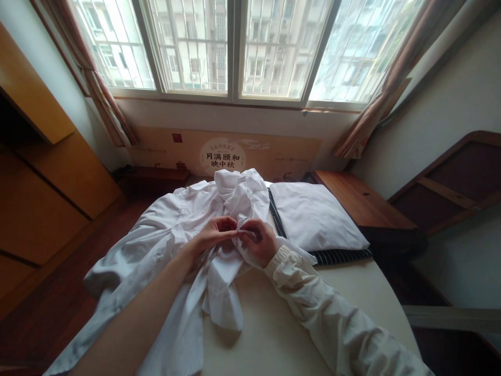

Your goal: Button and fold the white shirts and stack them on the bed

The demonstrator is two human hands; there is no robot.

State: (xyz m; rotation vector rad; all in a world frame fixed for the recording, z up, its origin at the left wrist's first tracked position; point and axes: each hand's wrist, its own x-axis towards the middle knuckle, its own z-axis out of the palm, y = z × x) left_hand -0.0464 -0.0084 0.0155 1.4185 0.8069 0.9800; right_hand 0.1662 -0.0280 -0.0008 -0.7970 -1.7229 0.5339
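A crumpled white garment (172, 219), which looks like a shirt, lies over the left side of a pale rounded table (297, 318). My left hand (217, 230) has thumb and fingers pinched together on its fabric. Right beside it, my right hand (258, 240) also grips the cloth, fingers curled, the fingertips of both hands meeting. What lies between the fingertips is too small to make out. Below my hands a loose flap of the white cloth (225, 308) hangs down onto the tabletop.
To the right sit a folded white cloth (317, 214) and a dark striped cloth (344, 256) under it. Beyond stands a wooden desk (364, 203). Wooden cabinets (50, 188) line the left, and a barred window (235, 47) with curtains (368, 120) is ahead.
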